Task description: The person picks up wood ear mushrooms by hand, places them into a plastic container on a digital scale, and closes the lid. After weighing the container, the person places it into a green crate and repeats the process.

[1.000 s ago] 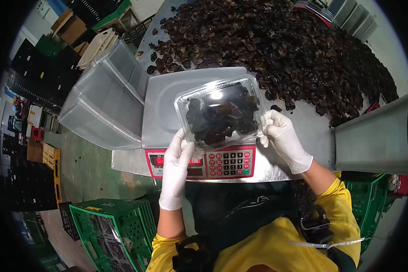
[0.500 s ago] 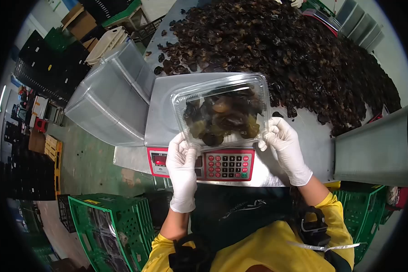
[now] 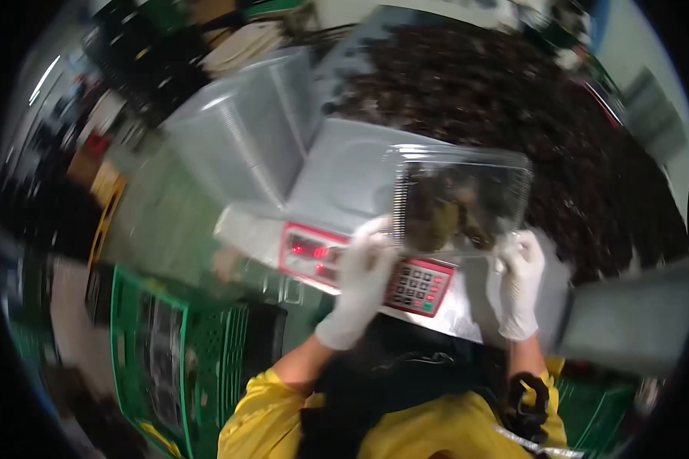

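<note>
Between my two white-gloved hands is a clear plastic box [image 3: 505, 195], its lid over dark brown, glossy pieces that look like wood ear mushrooms [image 3: 440, 218]. My left hand [image 3: 364, 268] grips the box's near left corner, and my right hand [image 3: 519, 283] grips its near right corner. The box is held above the right side of a red-framed digital scale [image 3: 344, 164], off most of its grey pan. Red digits glow on the scale's display, too blurred to read. Motion smears the gloves' fingers somewhat.
A large heap of the same dark mushrooms [image 3: 475, 80] covers the table behind. Stacks of clear plastic boxes [image 3: 237, 130] stand left of the scale, with another stack [image 3: 635, 314] at right. A green crate [image 3: 149, 344] holding packed boxes sits at lower left. Another person is partly visible at the far edge.
The box and both hands have shifted right relative to the scale, uncovering more of the pan. The whole view has turned and blurred. Both hands keep their grip.
</note>
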A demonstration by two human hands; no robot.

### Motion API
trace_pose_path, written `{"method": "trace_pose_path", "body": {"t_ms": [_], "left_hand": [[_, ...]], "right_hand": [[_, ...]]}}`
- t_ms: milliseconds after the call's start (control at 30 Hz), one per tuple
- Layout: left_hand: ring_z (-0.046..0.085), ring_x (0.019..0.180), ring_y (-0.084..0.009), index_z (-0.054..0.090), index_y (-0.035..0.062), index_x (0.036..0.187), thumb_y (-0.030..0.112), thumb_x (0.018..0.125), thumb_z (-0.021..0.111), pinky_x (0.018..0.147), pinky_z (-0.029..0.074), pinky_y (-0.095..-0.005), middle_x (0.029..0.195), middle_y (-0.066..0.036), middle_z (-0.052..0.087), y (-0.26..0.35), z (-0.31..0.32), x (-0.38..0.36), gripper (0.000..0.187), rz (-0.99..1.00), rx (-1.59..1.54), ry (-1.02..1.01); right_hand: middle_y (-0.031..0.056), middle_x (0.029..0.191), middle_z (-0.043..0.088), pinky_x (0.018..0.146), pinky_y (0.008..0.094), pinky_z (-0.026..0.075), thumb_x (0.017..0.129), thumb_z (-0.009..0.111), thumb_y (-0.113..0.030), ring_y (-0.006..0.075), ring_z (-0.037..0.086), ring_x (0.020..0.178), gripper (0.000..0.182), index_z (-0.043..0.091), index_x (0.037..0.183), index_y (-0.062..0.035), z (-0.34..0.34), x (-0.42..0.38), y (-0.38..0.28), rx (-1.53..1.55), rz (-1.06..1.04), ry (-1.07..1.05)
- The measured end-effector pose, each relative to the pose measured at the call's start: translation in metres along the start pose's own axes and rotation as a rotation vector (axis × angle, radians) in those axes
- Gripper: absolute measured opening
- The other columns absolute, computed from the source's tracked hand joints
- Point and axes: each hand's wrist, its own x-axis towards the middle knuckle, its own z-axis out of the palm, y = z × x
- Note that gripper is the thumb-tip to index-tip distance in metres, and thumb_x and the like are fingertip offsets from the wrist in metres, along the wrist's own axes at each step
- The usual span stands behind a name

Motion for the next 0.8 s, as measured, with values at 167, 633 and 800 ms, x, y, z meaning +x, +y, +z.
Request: {"method": "trace_pose_path", "body": {"t_ms": [167,633,800], "left_hand": [[0.059,0.089,-0.0097,0.053,0.0002,0.127,0.001,0.091,0.058,0.081,0.049,-0.0246,0.102,-0.005,0.065,0.013,-0.079,-0.033,0.037,-0.041,-0.311,0.191],[0.059,0.064,-0.0167,0.058,-0.0044,0.099,-0.003,0.087,0.054,0.057,0.047,-0.0263,0.08,-0.011,0.063,-0.062,-0.449,-0.381,0.013,0.038,-0.129,1.519],[0.052,0.053,-0.0134,0.062,0.0016,0.086,0.005,0.084,0.057,0.048,0.041,-0.0232,0.067,-0.005,0.058,-0.054,-0.476,-0.434,0.007,-0.109,-0.205,1.761]], "right_hand": [[0.0088,0.114,0.056,0.086,0.0241,0.045,0.091,0.065,-0.02,0.0146,0.055,0.097,0.054,0.046,0.136,0.0046,0.028,-0.003,0.004,-0.232,-0.142,-0.413],[0.0058,0.099,0.061,0.078,0.023,0.046,0.1,0.054,-0.012,0.0101,0.055,0.085,0.03,0.058,0.126,0.002,0.042,0.054,0.037,-0.309,0.125,-0.479],[0.004,0.103,0.058,0.085,0.024,0.04,0.101,0.052,-0.016,0.0105,0.05,0.09,0.032,0.056,0.127,0.0005,0.062,0.03,0.012,-0.434,0.093,-0.369]]}}
